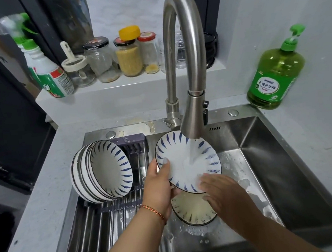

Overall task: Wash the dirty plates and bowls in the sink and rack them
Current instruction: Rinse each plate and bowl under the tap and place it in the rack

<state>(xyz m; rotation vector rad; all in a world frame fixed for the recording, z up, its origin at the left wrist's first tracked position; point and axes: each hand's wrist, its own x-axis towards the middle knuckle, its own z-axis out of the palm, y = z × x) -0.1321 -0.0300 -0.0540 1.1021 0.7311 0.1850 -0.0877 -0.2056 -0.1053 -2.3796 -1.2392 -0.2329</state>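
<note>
The left hand [158, 183] grips the rim of a white plate with blue leaf strokes [186, 162], thumb over its face, fingers hidden behind it. The plate is tilted under the running brushed-steel tap [192, 111]. The right hand [225, 193] lies flat, fingers straight, on the plate's lower edge, hiding part of a second patterned plate [190, 212] on the floor of the steel sink [280, 156]. Several matching bowls [102, 169] stand on edge in the dark roll-up rack [108, 213]. A green pump bottle of dish soap [275, 74] stands on the pale surface [37, 197]; jars [129, 56] line the ledge behind.
</note>
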